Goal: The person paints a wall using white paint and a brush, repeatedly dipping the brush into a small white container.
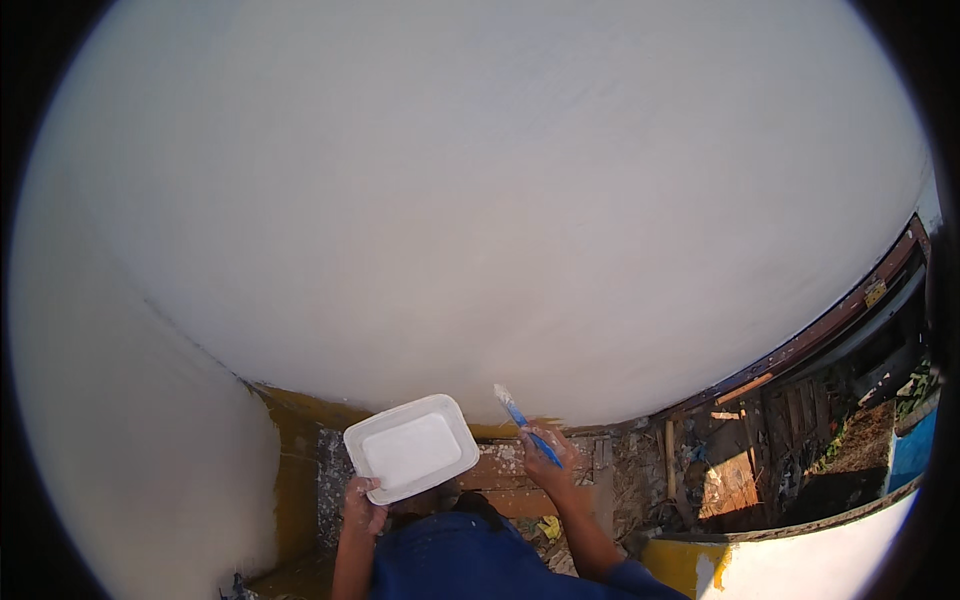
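My left hand (364,505) grips the near-left corner of a white rectangular plastic tub (468,440), with white paint (415,448) across its bottom. To the right of the tub, my right hand (553,458) is closed around the blue handle of a paintbrush (516,411). White-coated bristles point up and to the left, in front of the lower part of the white wall (500,250); whether they touch it I cannot tell. White specks mark the fingers of both hands.
A yellow band (298,470) runs along the wall's foot at the left corner. Beneath me lie paint-spattered wooden boards (500,466). Planks and debris (725,480) litter the ground at right, beside a low white and yellow wall (790,560). A brown frame (850,310) edges the wall.
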Tool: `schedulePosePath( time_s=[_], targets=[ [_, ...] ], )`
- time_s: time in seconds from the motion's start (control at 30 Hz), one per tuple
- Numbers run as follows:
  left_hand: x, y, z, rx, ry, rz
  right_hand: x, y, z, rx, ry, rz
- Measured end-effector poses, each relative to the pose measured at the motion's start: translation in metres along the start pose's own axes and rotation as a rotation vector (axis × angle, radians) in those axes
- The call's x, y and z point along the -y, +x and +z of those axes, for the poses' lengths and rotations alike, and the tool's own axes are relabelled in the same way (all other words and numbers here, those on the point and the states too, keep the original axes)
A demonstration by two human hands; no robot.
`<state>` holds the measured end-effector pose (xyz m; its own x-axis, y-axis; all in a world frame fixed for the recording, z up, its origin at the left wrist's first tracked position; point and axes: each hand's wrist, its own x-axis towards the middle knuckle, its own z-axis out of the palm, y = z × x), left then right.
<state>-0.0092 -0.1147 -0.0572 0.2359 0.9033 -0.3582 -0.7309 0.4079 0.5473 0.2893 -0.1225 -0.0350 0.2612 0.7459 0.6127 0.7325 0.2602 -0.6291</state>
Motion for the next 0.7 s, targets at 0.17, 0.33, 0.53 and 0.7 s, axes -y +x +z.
schedulePosePath(
  time_s=[0.17, 0.33, 0.53, 0.7],
  targets=[
    [0.006, 0.000, -0.011, -0.003, 0.009, 0.021, 0.077, 0.021, -0.013, -0.125, 0.263, 0.333],
    [0.013, -0.001, -0.024, -0.033, -0.033, -0.005, 0.104, 0.048, 0.003, 0.253, 0.287, 0.356],
    [0.016, 0.001, -0.021, -0.038, -0.003, -0.038, 0.112, 0.044, 0.046, 0.388, 0.177, 0.154],
    [0.017, -0.007, -0.017, -0.089, -0.019, 0.004, 0.114, 0.041, 0.048, 0.389, 0.154, 0.204]
  ],
)
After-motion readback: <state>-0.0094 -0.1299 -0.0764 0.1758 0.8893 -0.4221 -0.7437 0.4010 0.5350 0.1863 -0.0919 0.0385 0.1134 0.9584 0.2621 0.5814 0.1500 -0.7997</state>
